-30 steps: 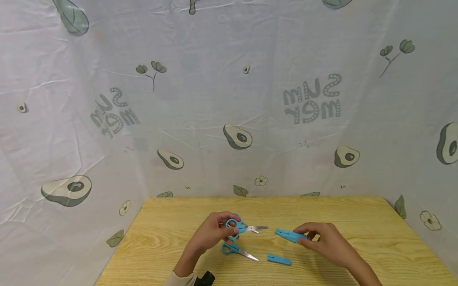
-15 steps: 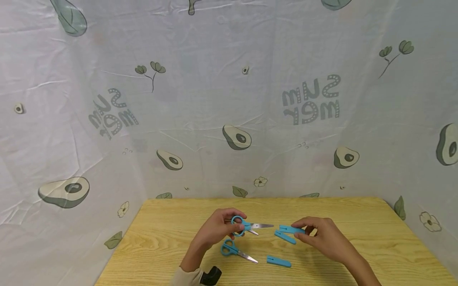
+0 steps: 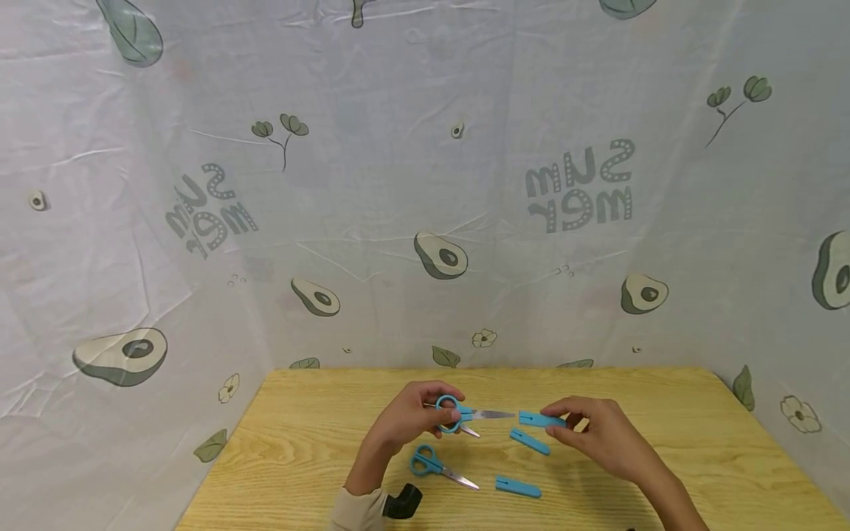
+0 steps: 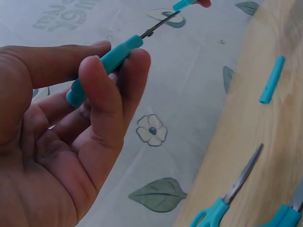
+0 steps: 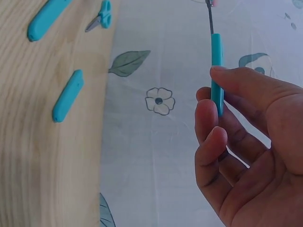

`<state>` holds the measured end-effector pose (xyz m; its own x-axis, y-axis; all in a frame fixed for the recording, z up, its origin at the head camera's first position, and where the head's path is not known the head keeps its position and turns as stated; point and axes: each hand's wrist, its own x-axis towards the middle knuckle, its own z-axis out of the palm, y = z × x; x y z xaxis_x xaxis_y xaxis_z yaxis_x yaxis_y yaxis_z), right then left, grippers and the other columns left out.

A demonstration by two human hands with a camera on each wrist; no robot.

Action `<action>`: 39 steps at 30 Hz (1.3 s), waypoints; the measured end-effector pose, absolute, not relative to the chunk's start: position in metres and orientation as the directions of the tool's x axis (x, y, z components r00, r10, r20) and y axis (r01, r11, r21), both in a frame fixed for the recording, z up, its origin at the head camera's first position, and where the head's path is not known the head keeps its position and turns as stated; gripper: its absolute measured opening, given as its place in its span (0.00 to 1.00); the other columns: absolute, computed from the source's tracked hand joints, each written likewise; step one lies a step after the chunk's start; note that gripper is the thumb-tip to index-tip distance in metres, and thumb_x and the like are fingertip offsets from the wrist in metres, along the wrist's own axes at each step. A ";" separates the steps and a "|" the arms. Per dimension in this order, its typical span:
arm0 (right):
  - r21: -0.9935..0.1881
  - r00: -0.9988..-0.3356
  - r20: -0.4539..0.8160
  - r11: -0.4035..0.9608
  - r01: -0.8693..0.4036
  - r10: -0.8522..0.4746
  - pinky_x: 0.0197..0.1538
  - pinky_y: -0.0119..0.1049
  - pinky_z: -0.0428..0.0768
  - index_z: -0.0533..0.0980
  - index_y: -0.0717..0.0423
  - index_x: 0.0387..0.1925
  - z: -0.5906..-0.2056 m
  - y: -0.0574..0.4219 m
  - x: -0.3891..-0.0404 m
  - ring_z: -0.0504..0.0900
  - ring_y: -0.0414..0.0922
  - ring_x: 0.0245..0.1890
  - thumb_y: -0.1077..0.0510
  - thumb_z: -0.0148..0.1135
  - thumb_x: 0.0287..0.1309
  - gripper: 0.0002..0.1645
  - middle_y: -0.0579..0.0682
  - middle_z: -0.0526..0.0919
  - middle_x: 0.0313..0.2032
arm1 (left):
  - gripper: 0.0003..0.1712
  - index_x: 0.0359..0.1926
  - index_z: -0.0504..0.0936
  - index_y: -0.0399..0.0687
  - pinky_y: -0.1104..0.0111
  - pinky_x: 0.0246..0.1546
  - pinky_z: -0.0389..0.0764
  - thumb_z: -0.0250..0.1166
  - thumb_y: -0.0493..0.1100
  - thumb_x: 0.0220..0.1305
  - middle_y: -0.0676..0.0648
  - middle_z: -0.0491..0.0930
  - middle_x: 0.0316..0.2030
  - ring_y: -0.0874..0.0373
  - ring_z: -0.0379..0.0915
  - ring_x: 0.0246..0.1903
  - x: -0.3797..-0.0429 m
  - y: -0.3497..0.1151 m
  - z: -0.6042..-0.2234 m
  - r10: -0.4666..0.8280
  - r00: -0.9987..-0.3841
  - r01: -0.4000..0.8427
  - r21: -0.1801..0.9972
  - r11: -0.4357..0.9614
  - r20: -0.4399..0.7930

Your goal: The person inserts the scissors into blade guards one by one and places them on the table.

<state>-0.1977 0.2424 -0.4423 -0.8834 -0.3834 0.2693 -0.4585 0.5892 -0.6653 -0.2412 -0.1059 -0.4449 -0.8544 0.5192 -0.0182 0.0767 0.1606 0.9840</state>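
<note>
At lower centre, grips scissors [image 3: 468,414] in left fingers [image 4: 100,97]; pinches cap [image 3: 531,419] in right fingers [image 5: 206,116], beside blade [image 3: 493,414].

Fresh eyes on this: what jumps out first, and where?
The pale avocado-print sheet with its mirrored "summer" lettering fills most of the head view. Below, over the wooden table, the left hand holds blue-handled scissors, their blade aimed at a blue cap pinched by the right hand. Two more blue caps lie nearby.

I log smooth plastic scissor handles [image 4: 218,211] and sheaths [image 5: 68,97]; shiny metal blades [image 4: 244,175]; wood-grain worktop [image 3: 312,435]; creased, semi-glossy backdrop sheet [image 3: 372,184].
</note>
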 end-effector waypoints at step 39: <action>-0.693 -0.886 0.182 0.583 -0.423 -0.427 0.36 0.32 0.84 0.88 0.48 0.52 -0.434 0.245 -0.210 0.83 0.32 0.37 0.50 0.73 0.69 0.14 0.49 0.92 0.49 | 0.19 0.61 0.82 0.34 0.73 0.33 0.84 0.69 0.37 0.74 0.57 0.86 0.33 0.63 0.87 0.35 -0.252 -0.102 -0.449 0.527 -0.850 0.038 0.996 0.087 -0.014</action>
<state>-0.2096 0.2451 -0.4343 -0.8856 -0.4274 0.1816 -0.4235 0.5830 -0.6934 -0.2518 -0.1025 -0.4488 -0.8498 0.5270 -0.0137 0.0377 0.0866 0.9955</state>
